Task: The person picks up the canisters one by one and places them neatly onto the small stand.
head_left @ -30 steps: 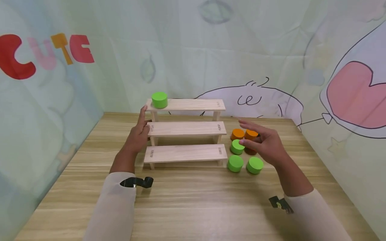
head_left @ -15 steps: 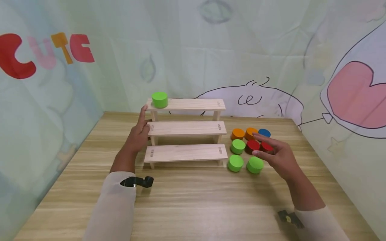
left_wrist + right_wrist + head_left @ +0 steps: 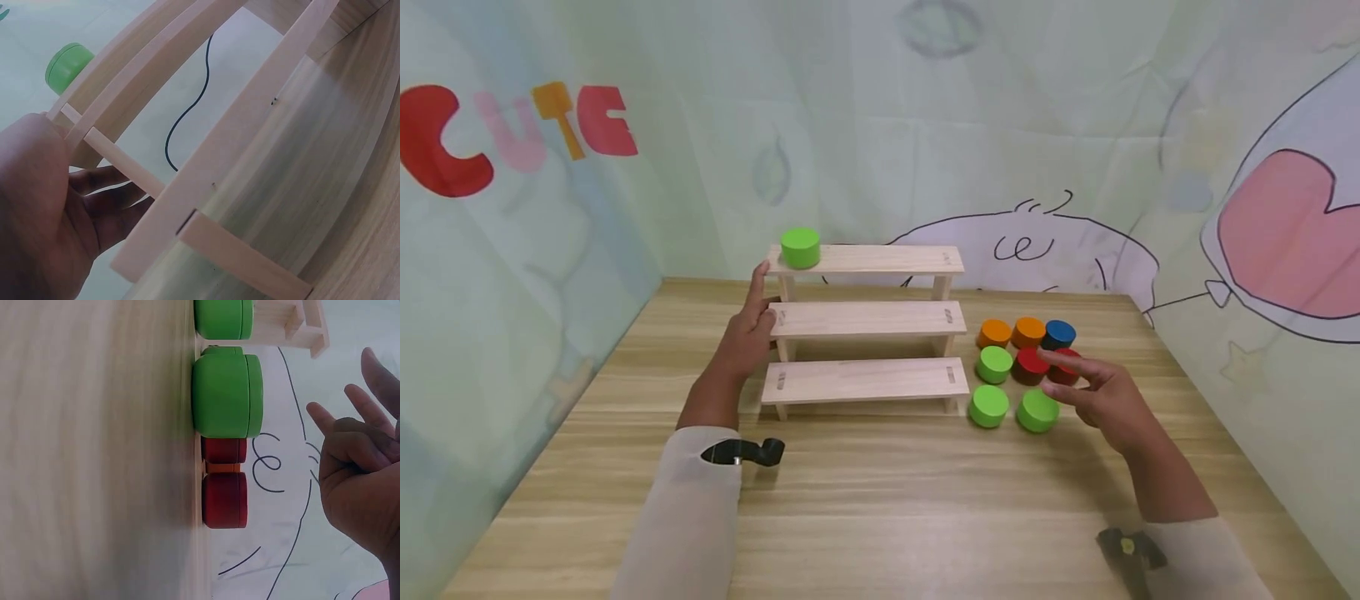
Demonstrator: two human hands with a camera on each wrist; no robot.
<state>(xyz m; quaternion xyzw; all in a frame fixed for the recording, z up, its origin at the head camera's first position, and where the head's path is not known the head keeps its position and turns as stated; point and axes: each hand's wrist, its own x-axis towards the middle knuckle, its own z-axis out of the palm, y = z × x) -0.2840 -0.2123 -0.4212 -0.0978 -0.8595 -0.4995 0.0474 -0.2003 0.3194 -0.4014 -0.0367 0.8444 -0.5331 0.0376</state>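
left hand [image 3: 741, 337]: braces the left end of the pale three-step wooden shelf rack [image 3: 865, 320]; its fingers [image 3: 103, 181] curl round the side frame, thumb up by the top step. Keep this grip firm so the rack stays put.
right hand [image 3: 1105, 398]: hovers with fingers [image 3: 365, 409] spread and relaxed, holding nothing, palm toward the blocks.
nearest block: the green round wooden block [image 3: 1037, 410] sits on the wooden tabletop [image 3: 880, 508] just left of the right fingertips, another green one touching its left side.
red round blocks [image 3: 1045, 365]: just beyond the fingertips, partly hidden by them in the head view.
block on rack: a green round block [image 3: 800, 247] stands on the top step, above the left thumb.
judgement: lower the fingers straight over one block and pinch its curved sides from above; the pieces are packed close, so a slanted approach would likely nudge a neighbour.
risk: a wide spread may catch two blocks.
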